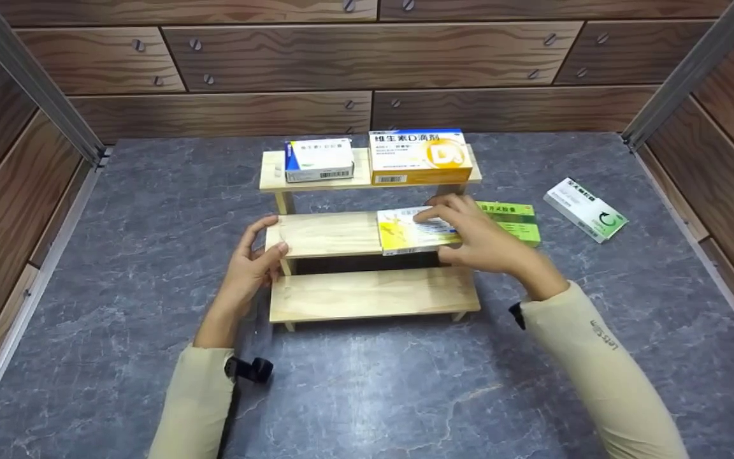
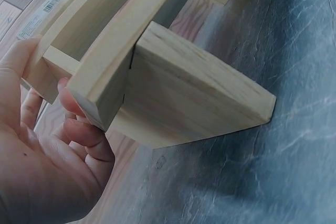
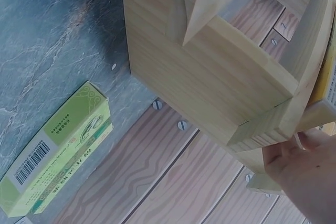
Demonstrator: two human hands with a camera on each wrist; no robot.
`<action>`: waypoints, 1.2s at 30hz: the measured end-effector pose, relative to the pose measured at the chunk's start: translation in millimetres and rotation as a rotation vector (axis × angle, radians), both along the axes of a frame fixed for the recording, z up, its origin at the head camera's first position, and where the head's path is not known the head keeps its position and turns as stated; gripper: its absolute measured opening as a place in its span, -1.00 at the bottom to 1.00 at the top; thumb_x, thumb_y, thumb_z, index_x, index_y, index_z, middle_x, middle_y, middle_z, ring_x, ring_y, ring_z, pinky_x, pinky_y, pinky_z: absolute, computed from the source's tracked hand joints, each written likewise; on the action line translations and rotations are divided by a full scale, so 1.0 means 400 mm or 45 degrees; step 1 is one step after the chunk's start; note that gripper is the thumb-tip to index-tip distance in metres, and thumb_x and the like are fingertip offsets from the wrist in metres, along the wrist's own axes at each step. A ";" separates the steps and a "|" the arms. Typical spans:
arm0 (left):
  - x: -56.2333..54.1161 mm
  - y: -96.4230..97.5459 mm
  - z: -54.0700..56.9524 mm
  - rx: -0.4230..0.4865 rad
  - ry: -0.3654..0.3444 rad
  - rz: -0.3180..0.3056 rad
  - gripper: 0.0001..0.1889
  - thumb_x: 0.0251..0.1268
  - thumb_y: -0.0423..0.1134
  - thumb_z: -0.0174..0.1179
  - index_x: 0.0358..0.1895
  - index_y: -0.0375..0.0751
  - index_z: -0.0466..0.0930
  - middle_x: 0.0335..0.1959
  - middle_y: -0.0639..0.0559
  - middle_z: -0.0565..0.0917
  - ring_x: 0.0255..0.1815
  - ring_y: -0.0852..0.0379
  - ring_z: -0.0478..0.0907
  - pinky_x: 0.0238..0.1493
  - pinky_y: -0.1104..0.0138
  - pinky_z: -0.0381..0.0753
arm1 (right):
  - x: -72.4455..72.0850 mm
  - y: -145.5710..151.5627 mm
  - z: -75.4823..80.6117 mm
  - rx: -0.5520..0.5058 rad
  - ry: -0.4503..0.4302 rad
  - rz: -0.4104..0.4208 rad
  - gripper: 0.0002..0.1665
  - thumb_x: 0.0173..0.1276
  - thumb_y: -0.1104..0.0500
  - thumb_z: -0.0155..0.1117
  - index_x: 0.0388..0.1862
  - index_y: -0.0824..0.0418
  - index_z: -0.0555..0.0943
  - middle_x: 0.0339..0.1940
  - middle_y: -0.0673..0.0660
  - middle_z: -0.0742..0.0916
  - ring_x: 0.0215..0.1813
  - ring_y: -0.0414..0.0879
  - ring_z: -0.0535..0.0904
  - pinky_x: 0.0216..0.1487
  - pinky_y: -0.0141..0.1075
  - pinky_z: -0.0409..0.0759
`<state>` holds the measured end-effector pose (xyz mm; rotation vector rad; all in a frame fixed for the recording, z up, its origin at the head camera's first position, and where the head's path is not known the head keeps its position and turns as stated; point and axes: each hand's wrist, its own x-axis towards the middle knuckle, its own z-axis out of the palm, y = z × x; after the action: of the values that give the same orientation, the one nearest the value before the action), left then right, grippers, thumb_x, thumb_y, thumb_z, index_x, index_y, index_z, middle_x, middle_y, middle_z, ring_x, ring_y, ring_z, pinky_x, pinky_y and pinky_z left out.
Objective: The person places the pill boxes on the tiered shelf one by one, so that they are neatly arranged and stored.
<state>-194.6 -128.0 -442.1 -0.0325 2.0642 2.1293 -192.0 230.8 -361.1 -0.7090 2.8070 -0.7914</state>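
A three-tiered wooden display rack stands in the middle of the head view. At the left end of its middle shelf, my left hand grips the board, thumb on top. The left wrist view shows those fingers curled at the end of the wood. On the right half of that shelf lies a white-and-yellow medicine box. My right hand holds this box by its right part, one finger across the top and the thumb at the front edge. In the right wrist view, its fingers are by the shelf end.
The top shelf carries a white-and-blue medicine box and a larger orange-and-white vitamin D box. Right of the rack, a green medicine box and a white-and-green one lie on the grey marbled surface. Wood-patterned panels enclose it.
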 end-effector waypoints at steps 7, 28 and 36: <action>-0.002 0.002 -0.001 0.018 0.002 0.013 -0.47 0.36 -0.30 0.16 0.36 0.10 0.30 -0.67 0.14 0.45 -0.70 0.25 0.31 -0.62 0.42 0.26 | -0.002 0.000 -0.003 0.017 -0.007 -0.004 -0.33 0.03 0.29 0.22 0.23 0.07 0.50 0.37 0.24 0.41 0.36 0.18 0.22 0.36 0.17 0.16; 0.002 0.002 -0.005 0.022 -0.008 0.013 -0.47 0.38 -0.30 0.15 0.37 0.11 0.28 -0.62 0.13 0.50 -0.69 0.25 0.33 -0.62 0.41 0.24 | 0.019 0.023 0.008 -0.117 0.028 0.061 -0.29 0.20 0.23 0.31 0.36 0.13 0.38 0.46 0.25 0.28 0.47 0.19 0.11 0.42 0.20 0.10; 0.001 0.004 0.000 0.019 0.004 0.017 -0.46 0.37 -0.31 0.15 0.37 0.08 0.28 -0.63 0.13 0.49 -0.71 0.25 0.32 -0.64 0.42 0.24 | 0.048 0.067 0.035 -0.233 0.115 0.053 -0.35 0.21 0.33 0.30 0.32 0.23 0.41 0.45 0.25 0.32 0.46 0.21 0.15 0.40 0.25 0.14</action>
<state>-194.3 -126.5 -442.3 -0.0406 2.0556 2.1534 -172.9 257.4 -347.3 -0.8477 2.8135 -1.0440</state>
